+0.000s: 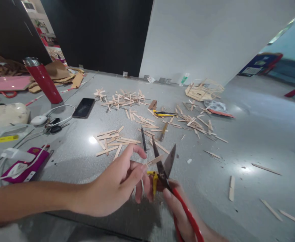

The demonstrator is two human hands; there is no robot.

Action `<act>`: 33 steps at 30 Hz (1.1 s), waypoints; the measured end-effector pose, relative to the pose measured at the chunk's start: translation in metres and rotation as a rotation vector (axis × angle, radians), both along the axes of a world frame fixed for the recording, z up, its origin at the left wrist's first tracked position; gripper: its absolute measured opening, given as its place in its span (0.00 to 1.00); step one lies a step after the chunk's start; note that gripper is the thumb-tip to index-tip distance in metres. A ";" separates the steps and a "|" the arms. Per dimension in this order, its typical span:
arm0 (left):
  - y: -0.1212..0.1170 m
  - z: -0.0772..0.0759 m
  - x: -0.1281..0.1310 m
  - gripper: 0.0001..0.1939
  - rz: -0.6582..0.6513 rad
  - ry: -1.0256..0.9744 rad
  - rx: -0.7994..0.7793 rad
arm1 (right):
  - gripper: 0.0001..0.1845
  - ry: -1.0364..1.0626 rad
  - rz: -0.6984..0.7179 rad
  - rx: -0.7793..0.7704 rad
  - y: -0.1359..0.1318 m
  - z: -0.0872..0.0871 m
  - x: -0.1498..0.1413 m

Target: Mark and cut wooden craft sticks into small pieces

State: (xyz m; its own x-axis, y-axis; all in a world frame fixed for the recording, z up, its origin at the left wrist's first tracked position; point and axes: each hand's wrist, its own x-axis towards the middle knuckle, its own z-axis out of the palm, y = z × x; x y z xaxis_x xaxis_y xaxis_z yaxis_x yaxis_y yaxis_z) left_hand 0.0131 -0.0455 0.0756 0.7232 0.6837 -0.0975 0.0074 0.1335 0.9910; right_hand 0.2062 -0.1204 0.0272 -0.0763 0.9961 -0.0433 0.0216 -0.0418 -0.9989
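Between thumb and fingers, my left hand [122, 181] pinches a short wooden craft stick [155, 160], whose far end lies at the scissor blades. My right hand [179, 205] grips red-handled scissors [190, 215], with the dark blades spread apart and pointing away from me. Something yellow [155, 183] shows between the two hands, by the scissor pivot; what it belongs to is unclear. Just beyond the hands lie a black pen [143, 139], a brown strip [163, 131] and a pile of loose craft sticks [117, 140].
Farther back are a yellow cutter knife [164, 114], more stick piles [127, 99] and a stick-built frame [204, 91]. On the left stand a red flask [43, 80], a phone [84, 108], keys [55, 126] and a purple box [27, 164] with cables. Stick pieces [231, 188] lie scattered on the right.
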 end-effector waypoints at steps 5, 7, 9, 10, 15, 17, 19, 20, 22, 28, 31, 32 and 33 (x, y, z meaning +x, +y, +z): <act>-0.005 -0.001 0.004 0.18 -0.025 -0.007 -0.009 | 0.28 -0.097 0.124 0.129 -0.006 0.010 -0.003; -0.006 -0.001 0.004 0.19 -0.041 0.005 -0.013 | 0.27 -0.093 0.150 0.165 -0.004 0.011 -0.006; -0.007 0.000 0.005 0.19 -0.054 0.015 -0.020 | 0.27 -0.073 0.160 0.190 -0.003 0.010 -0.008; -0.008 0.000 0.005 0.19 -0.060 0.020 -0.024 | 0.26 -0.062 0.159 0.197 -0.003 0.010 -0.009; -0.009 0.003 0.005 0.18 -0.061 0.014 -0.043 | 0.23 -0.088 0.209 0.199 -0.006 0.013 -0.005; -0.009 0.003 0.006 0.17 -0.062 0.004 -0.036 | 0.20 -0.125 0.234 0.201 -0.009 0.015 -0.001; -0.009 0.002 0.005 0.17 -0.066 -0.003 -0.026 | 0.17 -0.148 0.231 0.216 -0.011 0.013 0.002; -0.009 0.002 0.005 0.17 -0.071 -0.004 -0.023 | 0.16 -0.150 0.217 0.224 -0.012 0.011 0.004; -0.010 0.002 0.005 0.16 -0.070 0.000 -0.027 | 0.15 -0.156 0.188 0.214 -0.015 0.004 0.006; -0.009 0.004 0.004 0.16 -0.082 0.035 -0.009 | 0.23 -0.206 0.127 0.193 -0.024 -0.014 0.014; -0.008 0.005 0.004 0.15 -0.089 0.054 -0.010 | 0.20 -0.201 0.113 0.186 -0.021 -0.011 0.010; -0.008 0.005 0.003 0.14 -0.090 0.058 -0.019 | 0.18 -0.186 0.103 0.186 -0.020 -0.008 0.008; -0.008 0.006 0.003 0.14 -0.090 0.059 -0.027 | 0.18 -0.172 0.096 0.184 -0.018 -0.006 0.006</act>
State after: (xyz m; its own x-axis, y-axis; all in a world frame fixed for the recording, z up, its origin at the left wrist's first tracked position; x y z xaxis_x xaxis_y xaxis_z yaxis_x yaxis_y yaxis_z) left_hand 0.0166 -0.0535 0.0816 0.7742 0.6125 -0.1595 0.0790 0.1566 0.9845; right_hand 0.2119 -0.1386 0.0215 -0.1781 0.9770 0.1170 0.1864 0.1503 -0.9709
